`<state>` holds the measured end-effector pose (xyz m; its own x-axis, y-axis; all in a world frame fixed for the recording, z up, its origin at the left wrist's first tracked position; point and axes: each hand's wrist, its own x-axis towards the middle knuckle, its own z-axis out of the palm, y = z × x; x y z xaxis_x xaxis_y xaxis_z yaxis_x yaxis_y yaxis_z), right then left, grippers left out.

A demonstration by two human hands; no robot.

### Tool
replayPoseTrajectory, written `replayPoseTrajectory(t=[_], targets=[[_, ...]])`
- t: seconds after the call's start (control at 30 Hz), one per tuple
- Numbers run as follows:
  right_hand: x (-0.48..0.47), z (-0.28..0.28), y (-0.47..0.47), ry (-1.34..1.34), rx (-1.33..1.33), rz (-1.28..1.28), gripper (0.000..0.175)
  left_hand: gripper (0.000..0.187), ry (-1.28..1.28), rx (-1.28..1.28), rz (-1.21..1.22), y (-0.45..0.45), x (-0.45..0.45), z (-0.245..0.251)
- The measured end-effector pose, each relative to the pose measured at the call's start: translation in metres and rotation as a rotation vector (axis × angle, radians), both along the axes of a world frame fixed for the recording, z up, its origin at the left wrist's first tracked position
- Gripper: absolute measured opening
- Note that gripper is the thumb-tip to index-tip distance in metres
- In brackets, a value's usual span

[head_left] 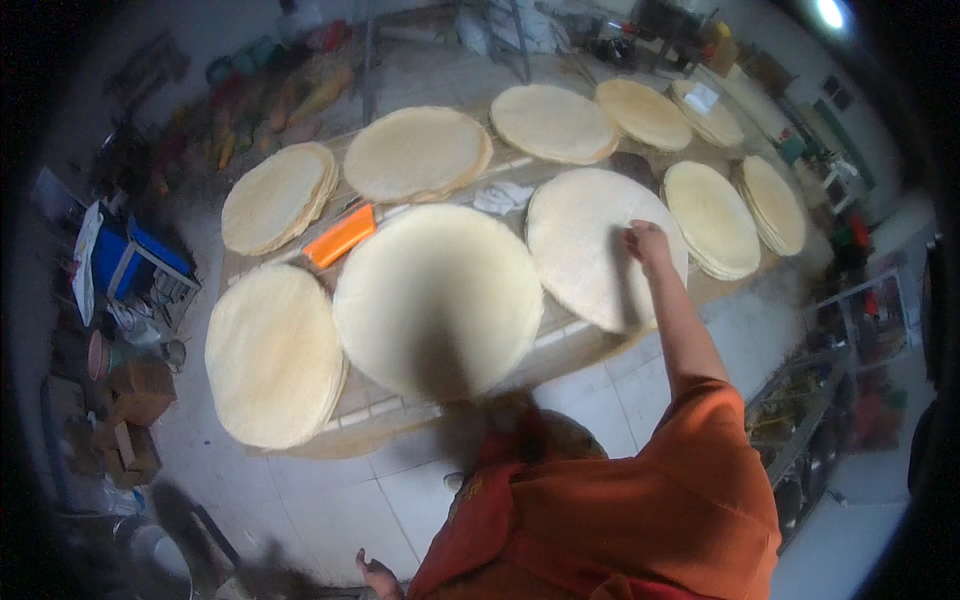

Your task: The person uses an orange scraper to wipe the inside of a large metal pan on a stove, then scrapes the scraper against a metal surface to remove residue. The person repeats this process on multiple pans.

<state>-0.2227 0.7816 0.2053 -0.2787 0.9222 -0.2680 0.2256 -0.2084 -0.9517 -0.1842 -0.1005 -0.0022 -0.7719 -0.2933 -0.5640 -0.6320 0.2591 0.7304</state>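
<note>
My right hand (648,243) is over a stack of large, thin, round flatbreads (585,225) on the low table. Its fingers are bent together close to the top sheet; whether they pinch anything is hidden. Low in the view, my left hand (379,577) hangs beside my body, away from the table, with the thumb apart and nothing seen in it. Directly in front of me lies another wide pale stack (390,277), crossed by my shadow. To its left is a further stack (274,352). An orange rectangular object (341,236) rests between the stacks.
More flatbread stacks line the table's far side, such as one at the back (416,150), and its right end (712,217). A crumpled white cloth or plastic (501,197) lies mid-table. Cardboard boxes (139,394) and a blue item (142,251) stand left; a metal rack (799,397) stands right.
</note>
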Motion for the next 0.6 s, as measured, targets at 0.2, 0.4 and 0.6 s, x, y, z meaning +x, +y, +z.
replayPoseTrajectory(t=[0.2,0.4,0.6], targets=[[0.008,-0.051,0.195,-0.324,0.512,-0.093,0.020,0.019,-0.034,-0.367,-0.699,0.059,0.071,-0.029],[-0.074,-0.074,0.309,-0.776,0.770,0.326,0.030,0.026,-0.347,-0.373,-0.534,0.144,0.134,-0.004],[-0.105,-0.135,0.375,-0.911,0.762,0.574,0.037,0.036,-0.417,-0.697,-0.821,0.150,0.169,0.055]])
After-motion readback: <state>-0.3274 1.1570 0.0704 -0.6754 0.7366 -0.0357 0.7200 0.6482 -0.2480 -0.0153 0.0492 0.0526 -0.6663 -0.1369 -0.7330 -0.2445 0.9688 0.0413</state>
